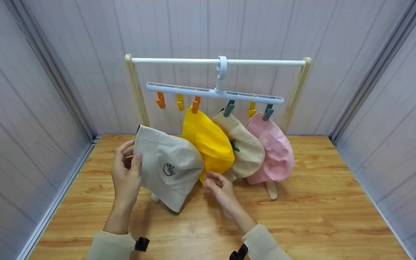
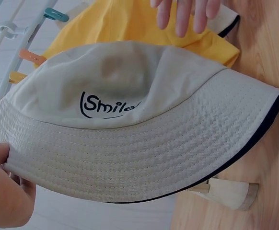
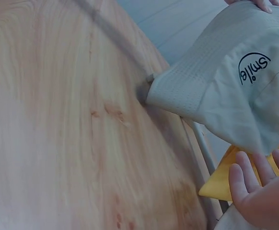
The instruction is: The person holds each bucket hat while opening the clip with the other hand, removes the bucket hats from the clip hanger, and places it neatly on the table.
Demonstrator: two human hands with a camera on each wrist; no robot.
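My left hand [image 1: 126, 173] grips the brim of an off-white bucket hat [image 1: 182, 155] with a black "Smile" print, thumb on the outer face. The dark lining shows along the brim's edge in the left wrist view. Beside the hat's crown, my right hand [image 1: 222, 189] has loosely bent, spread fingers [image 3: 249, 175] in front of a yellow bucket hat [image 1: 208, 141]. That yellow hat hangs from an orange clip [image 1: 195, 104]. To its right, a cream hat [image 1: 246, 148] and a pink hat [image 1: 274, 151] hang from grey clips.
A pale blue clip hanger [image 1: 182, 89] hooks over the white rail [image 1: 172, 60] of a wooden-ended rack. An orange clip [image 1: 160, 100] and a yellow clip [image 1: 180, 102] dangle at its left; another yellow clip [image 1: 252, 109] hangs between the cream and pink hats. A rack foot [image 1: 272, 190] rests on the table.
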